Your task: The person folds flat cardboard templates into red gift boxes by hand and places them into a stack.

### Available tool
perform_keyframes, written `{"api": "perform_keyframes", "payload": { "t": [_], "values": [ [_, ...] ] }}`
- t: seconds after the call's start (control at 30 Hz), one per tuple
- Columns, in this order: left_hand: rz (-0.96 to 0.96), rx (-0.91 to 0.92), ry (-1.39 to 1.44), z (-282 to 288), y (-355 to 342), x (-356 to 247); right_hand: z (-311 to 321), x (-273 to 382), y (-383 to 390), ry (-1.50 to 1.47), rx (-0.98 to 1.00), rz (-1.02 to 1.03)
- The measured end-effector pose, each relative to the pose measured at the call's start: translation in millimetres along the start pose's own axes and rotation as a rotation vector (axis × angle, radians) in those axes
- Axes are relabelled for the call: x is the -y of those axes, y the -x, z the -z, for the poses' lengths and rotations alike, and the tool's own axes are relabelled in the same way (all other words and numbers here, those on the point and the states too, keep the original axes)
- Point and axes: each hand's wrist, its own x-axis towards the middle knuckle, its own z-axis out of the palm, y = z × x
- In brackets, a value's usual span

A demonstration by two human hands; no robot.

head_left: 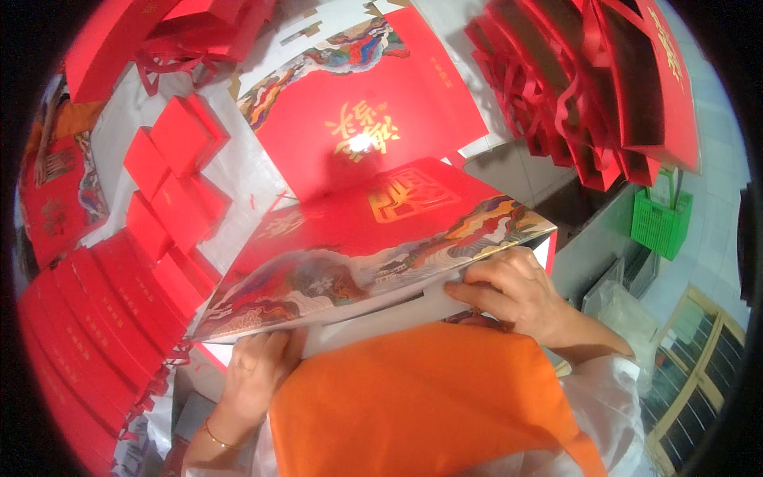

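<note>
A large red gift box (350,238) with gold lettering and a colourful wavy scenery print lies before me, tilted, its near edge facing my body. White inner board (366,322) with a dark slit shows along that edge. My left hand (258,362) grips the near left corner with its fingers curled over the edge. On the near right part, my right hand (513,290) has its fingers bent around the edge, the thumb side tucked below. Beyond it lies a flat red printed panel (429,103) with the same scenery print.
Small red boxes (187,211) sit in a cluster on the white table covering (119,115). Red gift bags (103,318) stand in a row at left; more with ribbon handles (572,79) are at far right. A green basket (661,222) is beyond the table. Another person's hand (56,165) shows at far left.
</note>
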Motion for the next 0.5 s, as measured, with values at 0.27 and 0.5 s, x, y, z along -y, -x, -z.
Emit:
{"api": "perform_keyframes", "payload": {
  "t": [0.27,0.5],
  "values": [
    [-0.071,-0.17,-0.165,-8.4,31.1,2.8,0.3,0.2,10.8,0.005,-0.062,-0.019],
    [0.204,-0.428,-0.534,-34.1,38.9,-0.8,-4.1,11.3,-0.2,0.257,-0.021,-0.065]
  ]
}}
